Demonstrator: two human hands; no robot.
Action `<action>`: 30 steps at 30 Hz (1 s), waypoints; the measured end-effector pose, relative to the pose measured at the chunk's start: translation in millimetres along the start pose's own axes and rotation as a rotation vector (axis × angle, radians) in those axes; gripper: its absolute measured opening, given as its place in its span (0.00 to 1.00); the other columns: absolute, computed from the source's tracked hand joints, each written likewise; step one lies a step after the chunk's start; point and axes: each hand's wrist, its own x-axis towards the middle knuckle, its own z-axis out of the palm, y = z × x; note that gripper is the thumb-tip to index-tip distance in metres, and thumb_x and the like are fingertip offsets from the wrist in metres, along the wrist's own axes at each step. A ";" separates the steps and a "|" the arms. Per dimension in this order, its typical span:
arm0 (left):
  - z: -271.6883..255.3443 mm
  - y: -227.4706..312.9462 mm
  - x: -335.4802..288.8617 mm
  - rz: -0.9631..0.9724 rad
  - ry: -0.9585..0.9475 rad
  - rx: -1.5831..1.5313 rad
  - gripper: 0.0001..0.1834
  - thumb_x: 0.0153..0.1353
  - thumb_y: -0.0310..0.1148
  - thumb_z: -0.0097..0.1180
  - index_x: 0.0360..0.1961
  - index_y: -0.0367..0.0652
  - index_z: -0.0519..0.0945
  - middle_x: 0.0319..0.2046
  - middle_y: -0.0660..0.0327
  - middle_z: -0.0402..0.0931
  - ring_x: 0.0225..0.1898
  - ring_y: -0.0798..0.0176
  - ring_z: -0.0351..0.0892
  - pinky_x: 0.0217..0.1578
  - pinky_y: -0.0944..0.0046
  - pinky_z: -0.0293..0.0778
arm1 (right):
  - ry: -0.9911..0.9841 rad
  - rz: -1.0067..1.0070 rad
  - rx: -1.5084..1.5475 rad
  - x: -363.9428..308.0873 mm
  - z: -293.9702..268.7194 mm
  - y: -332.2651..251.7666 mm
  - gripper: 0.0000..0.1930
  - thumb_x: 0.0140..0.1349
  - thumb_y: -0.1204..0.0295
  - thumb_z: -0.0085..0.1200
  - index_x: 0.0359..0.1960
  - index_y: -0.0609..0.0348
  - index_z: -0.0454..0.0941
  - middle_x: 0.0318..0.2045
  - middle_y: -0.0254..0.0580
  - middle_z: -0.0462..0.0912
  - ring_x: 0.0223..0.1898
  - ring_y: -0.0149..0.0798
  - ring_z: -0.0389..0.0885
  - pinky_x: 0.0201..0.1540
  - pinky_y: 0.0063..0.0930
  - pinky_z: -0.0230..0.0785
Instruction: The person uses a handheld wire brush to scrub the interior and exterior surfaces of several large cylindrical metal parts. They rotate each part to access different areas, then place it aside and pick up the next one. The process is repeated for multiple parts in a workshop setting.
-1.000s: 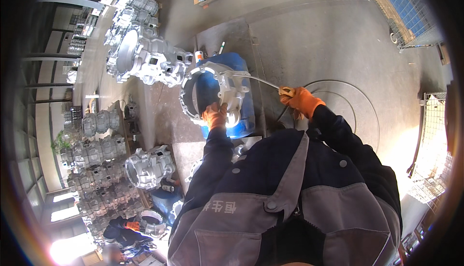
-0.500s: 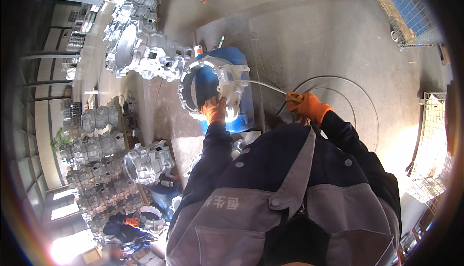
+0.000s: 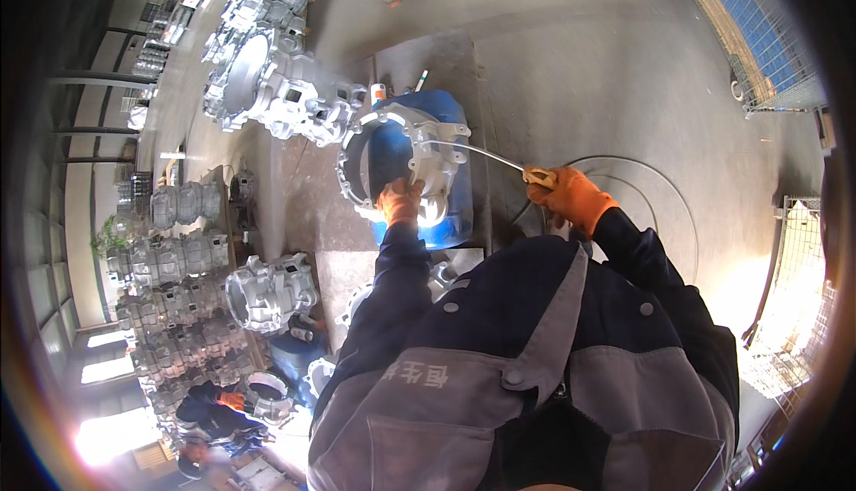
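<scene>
A silvery cast-metal gearbox housing (image 3: 437,166) with a large round opening rests on a blue plastic drum (image 3: 460,210). My left hand (image 3: 399,202), in an orange glove, is closed on the near edge of the housing. To the right, my right hand (image 3: 575,198), gloved alike, is wrapped round the handle of an air blow gun (image 3: 538,176). Its long, thin, slightly bent metal tube (image 3: 489,154) reaches left to the housing's right side. Where the tube's tip ends against the casting I cannot make out clearly.
More housings (image 3: 294,99) stand close at the left. A hose (image 3: 664,170) curls over the floor at the right. Wire cages (image 3: 794,286) line the right side. Lower left, a co-worker (image 3: 214,415) in orange gloves stands by another housing (image 3: 267,397).
The view has shifted slightly. The blow gun's tube has tilted and sits a little higher against the housing. My left hand keeps its hold on the housing's edge.
</scene>
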 end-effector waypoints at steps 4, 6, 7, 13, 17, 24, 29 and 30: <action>-5.7 30.2 17.9 -0.191 -0.096 0.006 0.26 0.53 0.60 0.61 0.45 0.54 0.85 0.43 0.54 0.84 0.49 0.47 0.82 0.51 0.50 0.75 | 0.186 -0.170 -0.355 -6.6 -7.4 -27.3 0.12 0.60 0.61 0.59 0.41 0.52 0.82 0.22 0.35 0.80 0.19 0.32 0.79 0.16 0.31 0.66; -5.7 51.3 31.6 -0.317 -0.134 -0.045 0.30 0.52 0.62 0.59 0.44 0.50 0.86 0.45 0.53 0.84 0.52 0.48 0.81 0.52 0.51 0.74 | -0.013 -0.008 -0.064 -12.1 -15.4 -20.1 0.14 0.62 0.59 0.59 0.40 0.56 0.82 0.22 0.36 0.80 0.19 0.35 0.77 0.21 0.36 0.69; -5.3 59.7 36.2 -0.348 -0.112 -0.081 0.30 0.50 0.62 0.59 0.41 0.48 0.86 0.45 0.53 0.84 0.52 0.48 0.80 0.52 0.51 0.73 | -0.105 0.060 0.092 -13.2 -18.4 -13.0 0.15 0.63 0.58 0.59 0.39 0.58 0.82 0.22 0.37 0.79 0.20 0.37 0.76 0.23 0.38 0.71; 7.2 56.7 50.1 -0.228 -0.126 -0.240 0.31 0.52 0.61 0.61 0.47 0.48 0.83 0.47 0.53 0.83 0.50 0.46 0.81 0.52 0.51 0.74 | -0.165 0.240 0.147 14.0 -10.6 41.8 0.16 0.62 0.61 0.62 0.46 0.57 0.81 0.24 0.43 0.82 0.17 0.40 0.80 0.17 0.38 0.69; 18.9 11.5 53.5 -0.102 0.034 -0.308 0.30 0.53 0.56 0.65 0.50 0.47 0.81 0.44 0.55 0.84 0.48 0.51 0.83 0.50 0.56 0.77 | -0.160 0.150 0.270 27.9 -5.0 76.3 0.14 0.60 0.65 0.64 0.44 0.56 0.82 0.23 0.45 0.83 0.14 0.42 0.80 0.14 0.39 0.69; -4.4 -40.7 47.1 0.202 -0.253 -0.171 0.37 0.48 0.61 0.69 0.53 0.48 0.80 0.47 0.55 0.84 0.51 0.50 0.82 0.51 0.54 0.75 | -0.222 0.019 0.246 34.4 -11.3 76.1 0.14 0.57 0.69 0.65 0.43 0.60 0.83 0.26 0.48 0.85 0.20 0.41 0.83 0.20 0.39 0.76; -24.1 -31.5 46.5 0.135 -0.555 0.133 0.35 0.48 0.58 0.69 0.53 0.45 0.82 0.48 0.50 0.83 0.52 0.45 0.81 0.54 0.52 0.74 | -0.239 0.183 0.187 33.6 -11.5 51.8 0.13 0.52 0.73 0.68 0.39 0.63 0.84 0.28 0.43 0.86 0.21 0.38 0.83 0.25 0.37 0.76; -25.6 -28.2 44.1 0.086 -0.537 0.143 0.36 0.48 0.59 0.68 0.52 0.45 0.82 0.48 0.50 0.83 0.52 0.45 0.81 0.54 0.52 0.74 | -0.231 0.177 0.181 33.7 -13.9 48.8 0.13 0.52 0.73 0.68 0.38 0.63 0.84 0.28 0.42 0.86 0.21 0.38 0.83 0.24 0.37 0.75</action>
